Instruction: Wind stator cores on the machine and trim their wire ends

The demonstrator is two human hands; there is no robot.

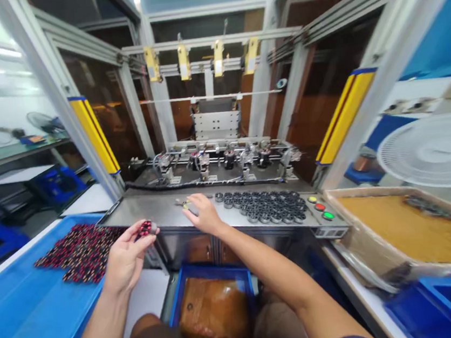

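My left hand (127, 256) pinches a small round wound part with red and black sections, probably a motor stator (145, 228), over the gap between the blue tray and the bench. My right hand (204, 215) reaches over the front of the metal bench (144, 208), thumb and forefinger apart. At its fingertips lies a small tool with yellowish handles (183, 203); whether the fingers touch it is unclear. Many black rings (270, 204) stand in rows right of that hand. Many red-and-black wound parts (84, 253) fill the far side of the blue tray (19, 322).
Behind the bench top stands a fixture row (228, 160) inside an aluminium frame. Yellow upright bars (95, 135) flank the opening. Coloured push buttons (320, 207) sit at the right corner, beside a lined carton (414, 223). A blue crate (178, 296) stands between the knees.
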